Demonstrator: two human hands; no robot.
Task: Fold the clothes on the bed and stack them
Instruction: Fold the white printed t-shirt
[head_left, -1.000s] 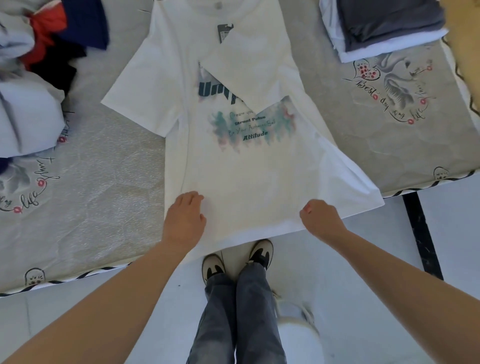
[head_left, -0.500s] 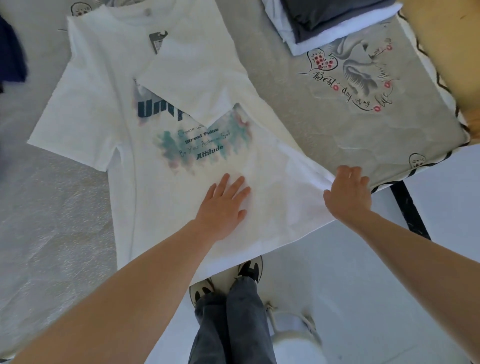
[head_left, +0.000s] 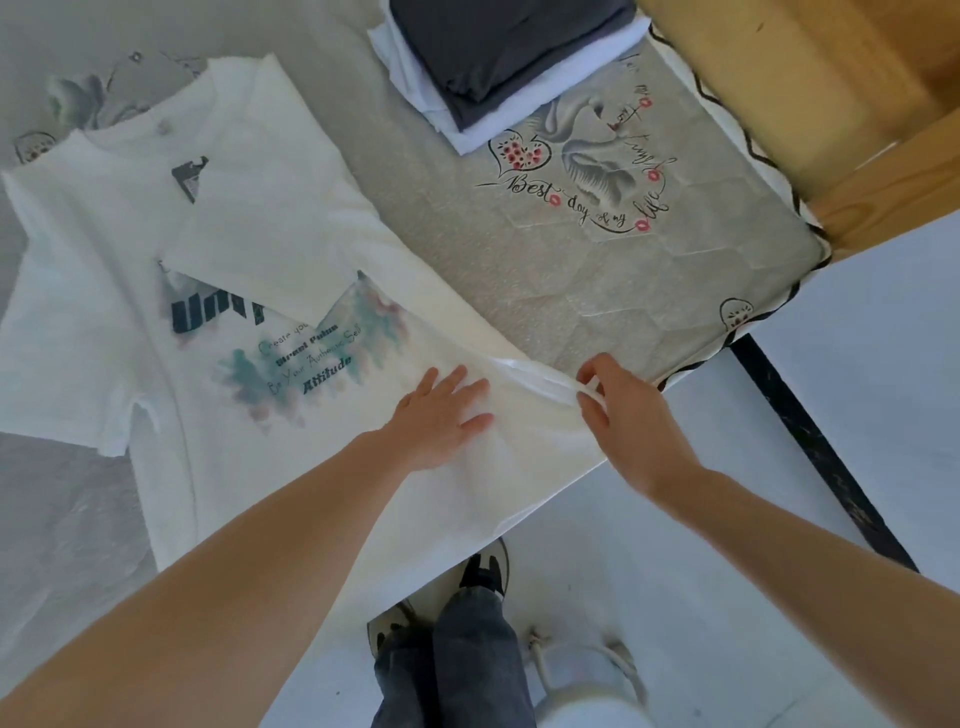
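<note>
left hand (head_left: 439, 421) is pressing flat, fingers straight, on the white t-shirt (head_left: 104, 291) — right hand (head_left: 623, 415) is pinching its side edge just beside.

The shirt (head_left: 156, 322) lies spread on the mattress (head_left: 597, 270), its hem hanging over the near edge. Behind and to the right of the shirt, a stack of folded clothes (head_left: 498, 67) sits on the mattress. The left hand (head_left: 441, 421) rests on the shirt's lower part; the right hand (head_left: 628, 421) is just right of it, at the shirt's right edge.
</note>
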